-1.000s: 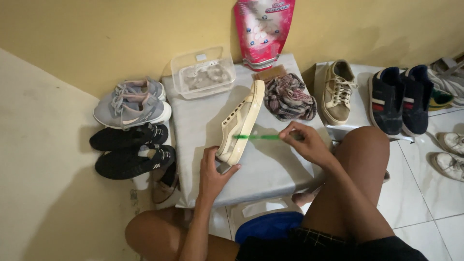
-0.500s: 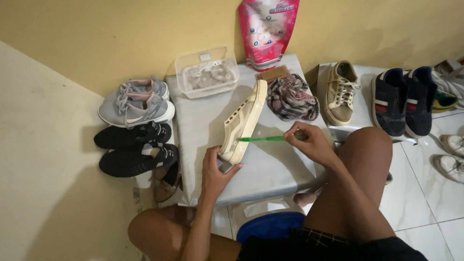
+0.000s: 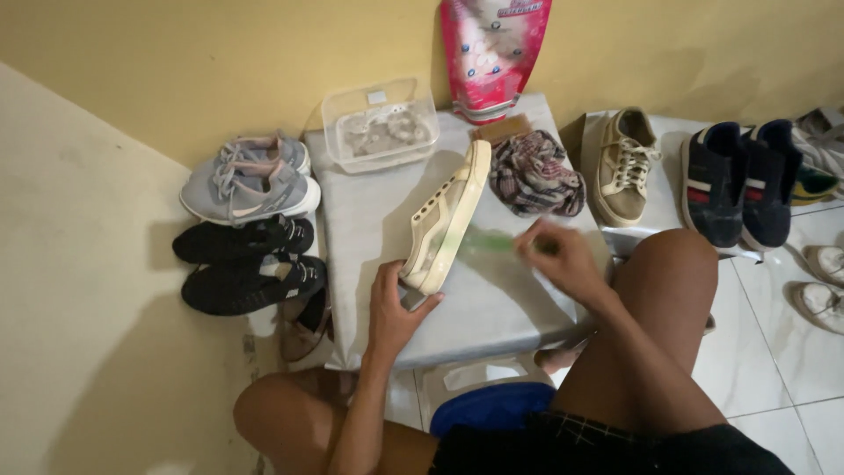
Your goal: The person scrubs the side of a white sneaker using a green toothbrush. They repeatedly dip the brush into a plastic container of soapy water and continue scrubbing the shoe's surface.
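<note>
A cream sneaker (image 3: 447,218) stands on its side on a grey covered surface (image 3: 369,220), sole turned to the right. My left hand (image 3: 394,303) grips its heel end. A green brush (image 3: 486,241), blurred by motion, sits in my right hand (image 3: 563,258) with its head against the sneaker's sole edge. My bare knees frame the bottom of the view.
A clear plastic box (image 3: 380,121), a pink pouch (image 3: 494,53) and a bundled plaid cloth (image 3: 534,174) sit at the back. Grey (image 3: 251,183) and black (image 3: 246,262) shoes lie left; a tan sneaker (image 3: 624,165) and navy shoes (image 3: 737,180) lie right. A blue basin (image 3: 488,406) is between my legs.
My right hand has moved the green brush back and forth along the sneaker's sole; it is now blurred. The left hand keeps holding the heel.
</note>
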